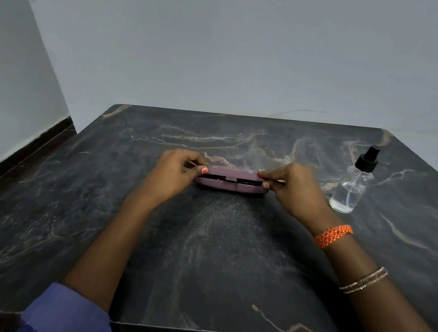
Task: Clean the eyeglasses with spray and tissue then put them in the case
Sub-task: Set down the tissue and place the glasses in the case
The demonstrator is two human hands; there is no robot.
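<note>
Table (212,263): dark marbled slab with pale veins, smooth, under both forearms.
Spray bottle (352,188): clear cylinder, black pump cap, upright just right of the right hand.
Case (231,180): mauve oval clamshell between the hands, lid slightly ajar; dark contents inside, cannot tell if eyeglasses.
Left hand (174,172): pinches the case's left end.
Right hand (290,188): pinches its right end.
Advice: probably best to move the lid evenly from both ends, base flat.

A plain room, likely in a home, though nothing settles it: bare pale grey walls (229,40) meet in a corner beyond the fingers (196,160), a dark skirting board (31,148) runs along the floor, and a dark marble-patterned worktop (214,249) lies beneath them.
</note>
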